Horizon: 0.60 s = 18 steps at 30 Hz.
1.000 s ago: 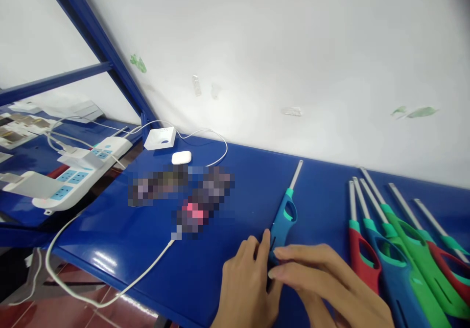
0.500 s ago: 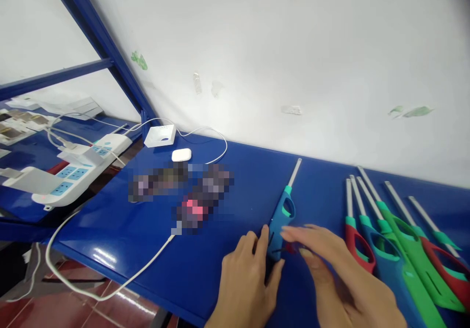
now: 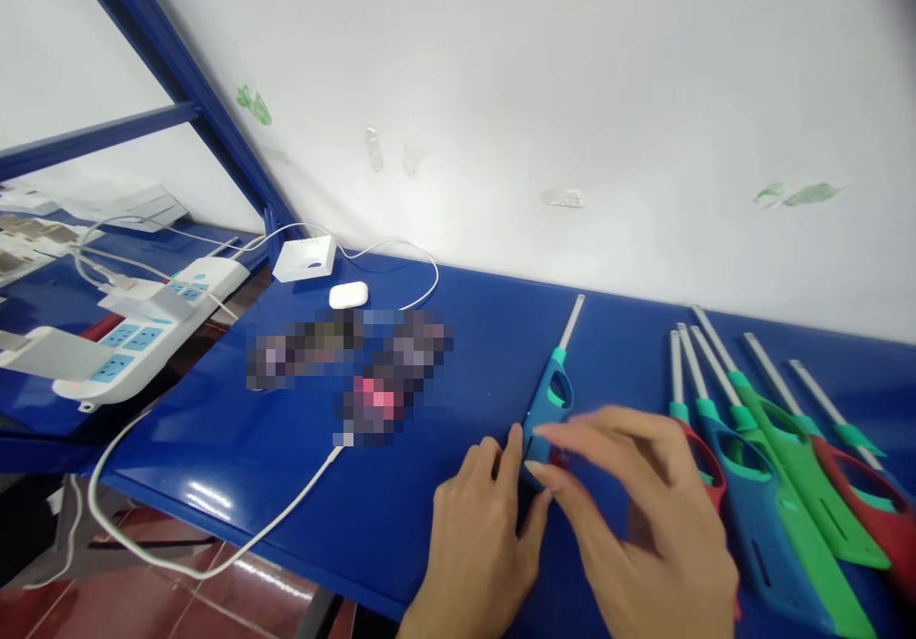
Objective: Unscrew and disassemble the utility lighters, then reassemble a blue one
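Note:
A blue gas lighter (image 3: 538,424) with a green collar and a metal tube lies on the blue table, its tube towards the wall. My left hand (image 3: 476,534) is closed on its lower end from the left, index finger along the body. From the right, my right hand (image 3: 644,515) reaches over the lower body with thumb and index finger curled. A small dark-red thing (image 3: 560,458), blurred and partly covered, is between these fingers; its kind does not show. Several red, blue and green gas lighters, among them a blue lighter (image 3: 762,525), lie right of my right hand.
A charging cable (image 3: 286,496) loops over the table's front edge to a pixelated object (image 3: 397,381). Behind are a white case (image 3: 348,295) and an open white box (image 3: 304,259). A power strip (image 3: 154,329) stands at left, by a blue metal frame (image 3: 236,157).
My right hand has moved slightly left and its thumb is now at the lighter's lower end. The left hand keeps its hold. The view has shifted a little.

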Available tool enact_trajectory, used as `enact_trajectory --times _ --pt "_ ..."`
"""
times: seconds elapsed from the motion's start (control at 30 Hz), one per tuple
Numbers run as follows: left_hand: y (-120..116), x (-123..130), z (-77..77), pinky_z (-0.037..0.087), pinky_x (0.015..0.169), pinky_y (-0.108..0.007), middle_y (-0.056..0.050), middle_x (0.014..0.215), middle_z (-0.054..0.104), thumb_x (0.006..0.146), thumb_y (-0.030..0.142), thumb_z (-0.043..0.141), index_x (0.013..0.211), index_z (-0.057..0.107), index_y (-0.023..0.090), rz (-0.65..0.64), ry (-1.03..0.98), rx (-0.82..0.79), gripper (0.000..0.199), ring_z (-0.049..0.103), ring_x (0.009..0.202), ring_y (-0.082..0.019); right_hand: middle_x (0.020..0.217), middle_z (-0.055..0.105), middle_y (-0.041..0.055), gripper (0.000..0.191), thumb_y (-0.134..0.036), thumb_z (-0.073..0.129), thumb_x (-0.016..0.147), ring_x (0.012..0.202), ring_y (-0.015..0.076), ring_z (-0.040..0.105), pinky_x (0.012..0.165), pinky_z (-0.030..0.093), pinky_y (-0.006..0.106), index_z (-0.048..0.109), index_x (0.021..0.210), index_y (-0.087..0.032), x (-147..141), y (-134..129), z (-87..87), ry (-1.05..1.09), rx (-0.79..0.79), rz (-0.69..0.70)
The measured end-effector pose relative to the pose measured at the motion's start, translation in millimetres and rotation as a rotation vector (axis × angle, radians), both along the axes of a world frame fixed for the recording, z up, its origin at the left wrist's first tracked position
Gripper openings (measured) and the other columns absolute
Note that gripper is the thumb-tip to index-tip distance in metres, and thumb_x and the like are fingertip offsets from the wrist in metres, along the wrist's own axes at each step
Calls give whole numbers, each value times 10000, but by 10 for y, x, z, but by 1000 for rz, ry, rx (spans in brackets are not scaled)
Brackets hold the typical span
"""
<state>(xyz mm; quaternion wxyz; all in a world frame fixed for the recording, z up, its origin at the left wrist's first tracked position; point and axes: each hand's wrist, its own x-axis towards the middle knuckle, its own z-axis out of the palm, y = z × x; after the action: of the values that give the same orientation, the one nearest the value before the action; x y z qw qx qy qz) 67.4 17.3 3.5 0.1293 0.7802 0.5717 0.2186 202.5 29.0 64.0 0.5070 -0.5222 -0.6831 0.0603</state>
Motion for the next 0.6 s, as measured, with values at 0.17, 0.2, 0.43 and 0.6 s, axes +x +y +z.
enact_trajectory --times 0.17,0.2,0.43,0.6 --pt "-4 3 -1 635 652 -392 -106 1114 719 992 284 587 1455 520 186 10 15 12 478 744 950 -279 1198 731 32 468 -16 510 986 1073 164 712 865 604 268 653 1353 -271 10 -38 -35 -8 -25 113" --pt "-2 3 5 634 649 -391 -98 1101 720 985 278 595 1459 516 188 8 19 12 489 744 946 -278 1229 717 44 444 -35 530 986 1105 177 700 897 599 287 659 1344 -264 16 -43 -39 -11 -16 111" --pt "10 11 32 626 625 -372 -78 1040 717 975 278 622 1450 530 178 -6 34 -1 495 739 923 -271 1086 732 4 410 -33 579 969 940 137 702 765 589 239 703 1260 -293 52 -67 -55 34 0 67" --pt "3 5 18 634 664 -369 -118 1126 729 994 277 563 1461 542 178 4 73 2 478 739 972 -279 1168 671 25 367 -70 679 931 1045 156 678 871 600 253 729 1224 -284 71 -87 -34 76 -7 176"
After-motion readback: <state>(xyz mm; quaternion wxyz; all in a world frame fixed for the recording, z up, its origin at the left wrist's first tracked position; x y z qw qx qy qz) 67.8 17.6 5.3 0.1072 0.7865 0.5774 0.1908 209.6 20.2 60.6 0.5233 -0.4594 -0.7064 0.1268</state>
